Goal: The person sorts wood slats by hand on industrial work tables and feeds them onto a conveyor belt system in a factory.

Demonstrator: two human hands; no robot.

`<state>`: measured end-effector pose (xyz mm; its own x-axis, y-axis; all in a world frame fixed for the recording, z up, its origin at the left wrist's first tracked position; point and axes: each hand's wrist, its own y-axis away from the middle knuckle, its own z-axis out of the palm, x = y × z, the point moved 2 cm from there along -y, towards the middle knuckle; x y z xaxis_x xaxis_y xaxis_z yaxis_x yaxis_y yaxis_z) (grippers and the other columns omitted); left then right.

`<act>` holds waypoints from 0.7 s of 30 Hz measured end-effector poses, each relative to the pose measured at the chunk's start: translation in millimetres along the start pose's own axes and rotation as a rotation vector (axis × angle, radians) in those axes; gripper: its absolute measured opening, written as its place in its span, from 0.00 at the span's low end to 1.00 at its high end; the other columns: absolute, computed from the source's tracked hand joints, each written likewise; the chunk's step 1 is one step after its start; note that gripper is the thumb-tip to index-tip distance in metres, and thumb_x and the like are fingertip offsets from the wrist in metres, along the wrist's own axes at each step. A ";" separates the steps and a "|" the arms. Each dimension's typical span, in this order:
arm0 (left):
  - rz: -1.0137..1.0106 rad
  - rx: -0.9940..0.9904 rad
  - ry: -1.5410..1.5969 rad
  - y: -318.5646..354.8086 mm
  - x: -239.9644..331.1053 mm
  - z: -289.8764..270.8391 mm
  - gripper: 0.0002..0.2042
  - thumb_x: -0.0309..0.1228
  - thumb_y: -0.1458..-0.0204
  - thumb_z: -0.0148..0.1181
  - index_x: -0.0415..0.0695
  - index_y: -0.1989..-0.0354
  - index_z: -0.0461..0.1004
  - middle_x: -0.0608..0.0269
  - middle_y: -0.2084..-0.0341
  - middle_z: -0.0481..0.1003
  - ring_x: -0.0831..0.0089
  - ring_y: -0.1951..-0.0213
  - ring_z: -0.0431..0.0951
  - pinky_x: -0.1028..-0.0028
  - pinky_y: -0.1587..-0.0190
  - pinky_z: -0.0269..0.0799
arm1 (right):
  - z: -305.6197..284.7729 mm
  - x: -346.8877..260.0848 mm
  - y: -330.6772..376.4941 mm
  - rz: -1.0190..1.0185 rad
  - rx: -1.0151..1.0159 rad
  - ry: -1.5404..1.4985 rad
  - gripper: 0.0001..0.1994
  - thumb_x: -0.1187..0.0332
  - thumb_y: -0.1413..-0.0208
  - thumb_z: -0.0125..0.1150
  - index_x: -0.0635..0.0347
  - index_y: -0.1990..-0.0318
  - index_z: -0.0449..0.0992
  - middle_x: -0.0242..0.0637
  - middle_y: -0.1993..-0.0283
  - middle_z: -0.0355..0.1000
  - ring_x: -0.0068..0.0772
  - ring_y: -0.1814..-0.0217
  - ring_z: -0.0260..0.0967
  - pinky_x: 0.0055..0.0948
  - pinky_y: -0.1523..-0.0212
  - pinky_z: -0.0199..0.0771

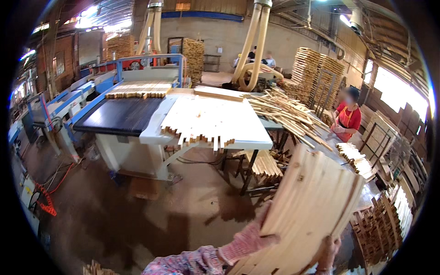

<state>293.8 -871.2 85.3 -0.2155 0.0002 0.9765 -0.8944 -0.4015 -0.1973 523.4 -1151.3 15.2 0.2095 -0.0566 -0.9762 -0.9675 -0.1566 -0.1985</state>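
Observation:
A wide bundle of pale wooden strips, pressed side by side, is held up tilted in front of me at the lower right. My left hand, in a pinkish knit glove below a patterned sleeve, grips its left edge, with the thumb over the front face. Along the lower right edge my right hand is closed on the same bundle; part of that hand is hidden behind the wood. Beyond the bundle, a white tabletop carries a layer of wooden strips with uneven ends.
A machine with a dark conveyor belt adjoins the white tabletop. Loose sticks lie heaped on the table to the right. A co-worker in red stands beyond. Stacked wood sits at right; a red coiled hose lies left.

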 end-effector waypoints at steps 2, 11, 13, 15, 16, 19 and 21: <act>0.031 0.090 0.118 -22.8 -3.7 -30.5 0.57 0.37 0.50 0.74 0.43 0.21 0.32 0.51 0.27 0.53 0.66 0.30 0.59 0.67 0.31 0.59 | 60.2 15.8 -39.4 -0.044 -0.137 -0.101 0.15 0.61 0.40 0.58 0.63 0.52 0.73 0.30 0.63 0.69 0.21 0.65 0.64 0.27 0.66 0.66; 0.134 0.121 -0.173 -260.1 -15.0 -149.4 0.53 0.37 0.45 0.68 0.40 0.22 0.31 0.44 0.27 0.55 0.62 0.29 0.58 0.68 0.30 0.55 | 270.2 84.1 -267.1 -0.113 -0.511 -0.532 0.27 0.51 0.38 0.59 0.69 0.45 0.71 0.47 0.51 0.78 0.44 0.56 0.81 0.39 0.53 0.84; 0.072 0.136 -0.116 -319.7 -26.5 -191.2 0.55 0.37 0.47 0.71 0.41 0.22 0.33 0.48 0.27 0.55 0.64 0.30 0.59 0.70 0.30 0.54 | 361.5 -19.3 -242.5 0.065 -0.398 -0.495 0.27 0.50 0.38 0.61 0.67 0.45 0.72 0.42 0.53 0.78 0.37 0.57 0.79 0.36 0.54 0.82; 0.080 0.202 -0.045 -379.0 -35.4 -227.3 0.55 0.35 0.48 0.72 0.41 0.21 0.33 0.52 0.27 0.56 0.66 0.32 0.62 0.72 0.31 0.57 | 396.3 3.1 -303.5 0.092 -0.421 -0.398 0.24 0.53 0.38 0.60 0.68 0.47 0.74 0.38 0.57 0.77 0.31 0.60 0.76 0.32 0.57 0.78; 0.036 0.208 0.000 -403.2 -27.8 -238.2 0.55 0.34 0.48 0.72 0.41 0.22 0.33 0.53 0.28 0.57 0.67 0.33 0.64 0.73 0.32 0.59 | 402.7 30.2 -356.1 0.045 -0.483 -0.307 0.22 0.56 0.39 0.60 0.68 0.49 0.75 0.35 0.60 0.76 0.27 0.61 0.74 0.30 0.59 0.76; 0.081 0.291 0.090 -482.0 -49.8 -281.0 0.54 0.32 0.48 0.71 0.41 0.21 0.33 0.54 0.30 0.60 0.71 0.35 0.66 0.73 0.34 0.63 | 467.1 31.5 -430.7 0.037 -0.546 -0.368 0.21 0.55 0.39 0.65 0.65 0.50 0.76 0.29 0.60 0.76 0.20 0.62 0.71 0.27 0.63 0.73; 0.085 0.345 0.016 -515.7 -61.7 -322.2 0.55 0.49 0.46 0.68 0.41 0.22 0.32 0.44 0.32 0.63 0.59 0.33 0.67 0.70 0.34 0.63 | 517.4 18.2 -459.3 0.083 -0.627 -0.399 0.20 0.55 0.39 0.66 0.64 0.50 0.76 0.29 0.60 0.76 0.21 0.61 0.72 0.27 0.62 0.73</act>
<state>642.0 -369.2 98.9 -0.2924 -0.0330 0.9557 -0.6883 -0.6865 -0.2343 898.3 -570.2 43.3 -0.0431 0.2504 -0.9672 -0.6905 -0.7071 -0.1523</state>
